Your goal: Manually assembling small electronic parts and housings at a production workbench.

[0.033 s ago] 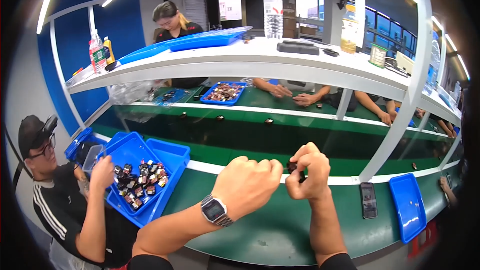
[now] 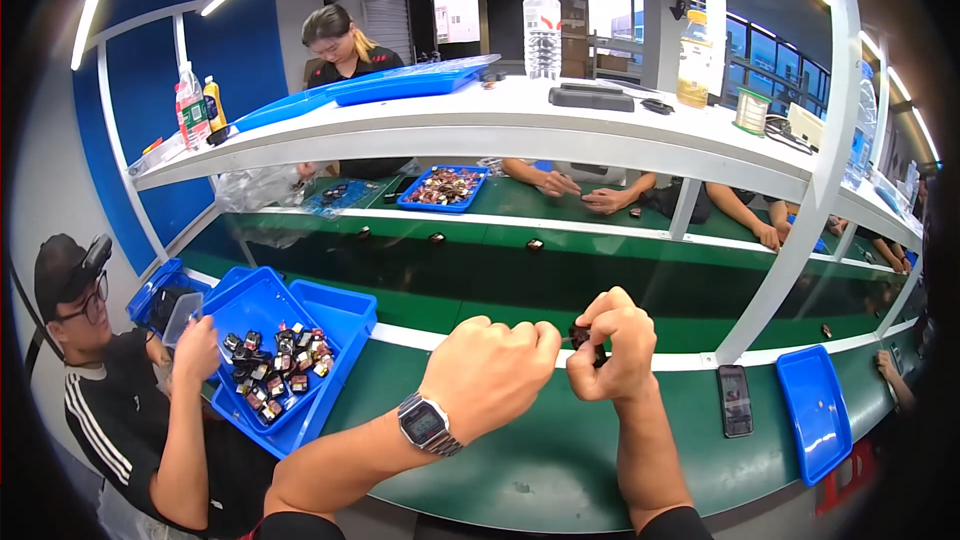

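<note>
Above the near green bench top (image 2: 500,480), my two hands are held close together in front of me. My right hand (image 2: 622,345) is closed around a small dark part (image 2: 588,343), mostly covered by the fingers. Wearing a metal-band watch (image 2: 428,423), my left hand (image 2: 490,372) is curled with its fingertips pressed together right beside that part. Whatever the left fingers grip is hidden. To the left, a blue tray (image 2: 243,290) holds several small black parts (image 2: 270,380) with metallic and reddish faces, stacked over another blue tray (image 2: 350,302).
A co-worker (image 2: 110,420) sits at the left, one hand by a clear plastic container (image 2: 183,318). A phone (image 2: 735,400) and a blue tray (image 2: 815,410) lie at the right. A slanting white post (image 2: 790,250) supports the shelf (image 2: 480,130). Small parts lie on the belt (image 2: 480,265).
The co-worker's hand at the left and the clear container have shifted slightly. A hand of the person across now shows under the shelf. My hands keep nearly the same pose.
</note>
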Available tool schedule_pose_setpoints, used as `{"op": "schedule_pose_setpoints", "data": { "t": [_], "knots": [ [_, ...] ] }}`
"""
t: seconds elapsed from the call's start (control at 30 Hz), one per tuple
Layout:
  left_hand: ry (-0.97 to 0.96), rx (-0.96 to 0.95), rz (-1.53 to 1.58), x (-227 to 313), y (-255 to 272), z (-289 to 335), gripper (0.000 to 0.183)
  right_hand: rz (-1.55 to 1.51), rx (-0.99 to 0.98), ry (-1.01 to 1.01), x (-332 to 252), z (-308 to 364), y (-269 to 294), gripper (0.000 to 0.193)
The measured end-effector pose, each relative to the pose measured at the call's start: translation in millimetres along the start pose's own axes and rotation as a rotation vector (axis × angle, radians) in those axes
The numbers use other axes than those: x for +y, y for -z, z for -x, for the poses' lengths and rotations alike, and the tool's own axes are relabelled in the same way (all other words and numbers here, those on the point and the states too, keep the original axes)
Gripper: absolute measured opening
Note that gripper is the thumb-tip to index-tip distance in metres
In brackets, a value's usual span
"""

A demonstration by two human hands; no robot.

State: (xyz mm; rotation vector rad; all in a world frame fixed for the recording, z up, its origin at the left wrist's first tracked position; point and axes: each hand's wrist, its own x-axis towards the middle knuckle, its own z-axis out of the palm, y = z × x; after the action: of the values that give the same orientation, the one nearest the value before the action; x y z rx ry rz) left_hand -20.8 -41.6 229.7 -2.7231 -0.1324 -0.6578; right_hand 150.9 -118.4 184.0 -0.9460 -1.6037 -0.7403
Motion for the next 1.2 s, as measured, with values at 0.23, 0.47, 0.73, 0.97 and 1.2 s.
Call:
{"op": "schedule_pose_setpoints", "data": {
  "t": [0.23, 0.47, 0.73, 0.97, 1.2],
  "knots": [
    [0.061, 0.017, 0.069, 0, -2, 5, 0.022, 0.067, 0.045, 0.047, -1, 3, 0, 0.028],
    [0.074, 0.015, 0.089, -1, 0, 4, 0.022, 0.072, 0.087, 0.069, 1, 2, -3, 0.027],
    [0.072, 0.06, 0.113, -2, -1, 9, 0.021, 0.074, 0.142, 0.076, 0, 3, -8, 0.027],
    [0.033, 0.06, 0.108, 0, 4, 9, 0.013, 0.091, 0.154, 0.097, 0, 3, -7, 0.026],
    [0.082, 0.052, 0.118, 0, 1, 7, 0.023, 0.072, 0.175, 0.067, 0, 3, -6, 0.026]
  ]
}}
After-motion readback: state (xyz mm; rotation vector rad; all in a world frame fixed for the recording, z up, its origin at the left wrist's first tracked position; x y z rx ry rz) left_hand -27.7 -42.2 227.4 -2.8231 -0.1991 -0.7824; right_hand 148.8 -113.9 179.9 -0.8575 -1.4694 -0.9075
